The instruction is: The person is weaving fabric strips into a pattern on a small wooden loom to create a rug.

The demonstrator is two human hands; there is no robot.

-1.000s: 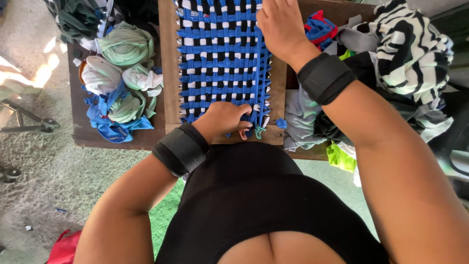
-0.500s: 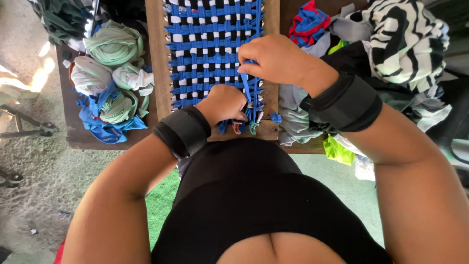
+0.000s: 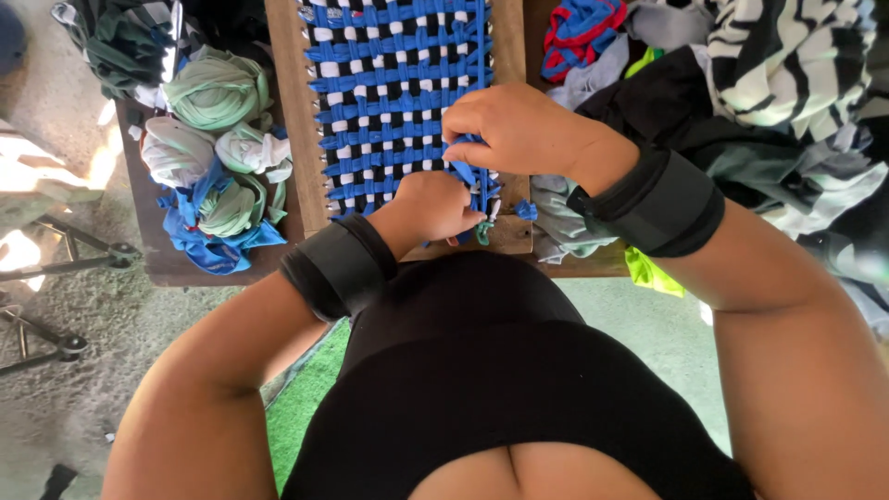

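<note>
- A person looks down at a wooden weaving frame (image 3: 287, 120) lying on a dark wooden table (image 3: 176, 264), with its near end at the table's near edge.
- The frame holds a woven mat (image 3: 389, 93) of blue, white and black fabric strips in a checkered pattern.
- The right hand (image 3: 519, 130) is closed, pinching a blue fabric strip (image 3: 468, 176) at the mat's near right corner.
- The left hand (image 3: 431, 204) is curled shut against the mat's near edge, just below the right hand; what its fingers grip is hidden.
- The two hands sit close together, almost touching. Each wrist wears one black band, two in all.
- The step in hand looks like weaving or tying off a strip at the near right corner; the next move likely calls for pulling it snug without loosening neighbouring rows.
- About five balls of rolled fabric (image 3: 218, 93), pale green and white, sit at the table's left edge, with a blue rag (image 3: 208, 245).
- One heap of loose cloth (image 3: 787, 65), striped, black and grey, covers the table's right side.
</note>
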